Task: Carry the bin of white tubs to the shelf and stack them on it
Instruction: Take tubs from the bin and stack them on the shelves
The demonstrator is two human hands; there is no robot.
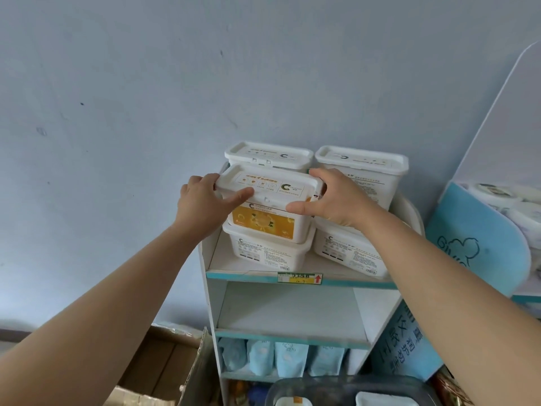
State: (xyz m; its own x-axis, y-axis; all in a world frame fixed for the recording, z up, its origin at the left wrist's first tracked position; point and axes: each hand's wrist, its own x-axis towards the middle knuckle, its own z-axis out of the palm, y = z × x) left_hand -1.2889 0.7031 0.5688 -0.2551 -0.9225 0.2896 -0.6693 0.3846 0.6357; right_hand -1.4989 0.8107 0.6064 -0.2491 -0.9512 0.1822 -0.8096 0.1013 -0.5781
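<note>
Bare forearms, left hand (205, 200) and right hand (332, 197) clamped on smooth, round-cornered white plastic tub (268, 219)

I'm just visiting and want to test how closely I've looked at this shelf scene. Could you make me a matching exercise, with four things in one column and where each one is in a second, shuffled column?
Things
1. orange-label tub
2. pale blue pouches
3. cardboard box
4. grey bin

Places
A. low down, left of the shelf unit
B. gripped between left hand and right hand, top shelf
C. bottom edge of view, white tubs inside
D. in a row on a lower shelf

Pairs: 1-B, 2-D, 3-A, 4-C
</note>
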